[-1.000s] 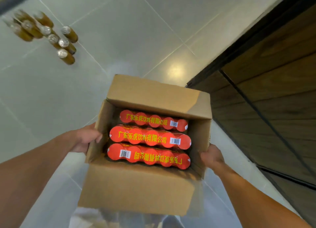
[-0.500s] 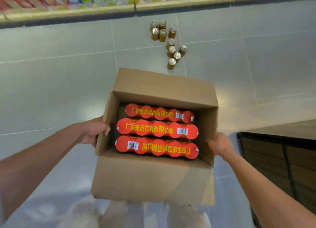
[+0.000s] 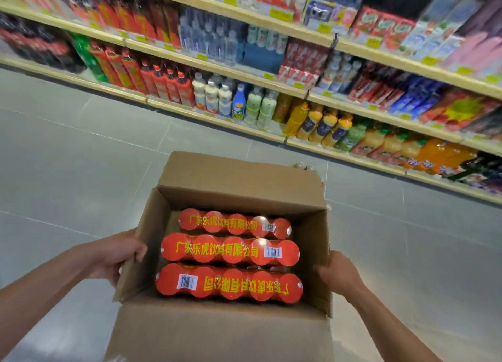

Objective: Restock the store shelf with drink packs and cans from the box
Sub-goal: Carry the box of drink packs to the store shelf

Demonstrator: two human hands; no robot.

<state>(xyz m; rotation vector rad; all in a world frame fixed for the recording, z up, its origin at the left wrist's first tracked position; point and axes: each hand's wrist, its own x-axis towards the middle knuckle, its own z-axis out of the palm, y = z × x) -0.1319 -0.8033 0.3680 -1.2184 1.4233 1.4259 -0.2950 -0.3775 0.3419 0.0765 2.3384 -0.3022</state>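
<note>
While box (image 3: 217, 334) opens upward — 3 packs (image 3: 231, 251) lie crosswise

Matt cardboard box (image 3: 236, 182), glossy plastic-wrapped packs (image 3: 231, 249)

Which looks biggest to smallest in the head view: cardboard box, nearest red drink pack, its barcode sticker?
1. cardboard box
2. nearest red drink pack
3. barcode sticker
All sit together; nearness hardly matters.

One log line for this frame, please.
phase: open box held, facing stocked shelf | left hand: grips left wall | right hand: grips right wall | contents: three red drink packs
</note>
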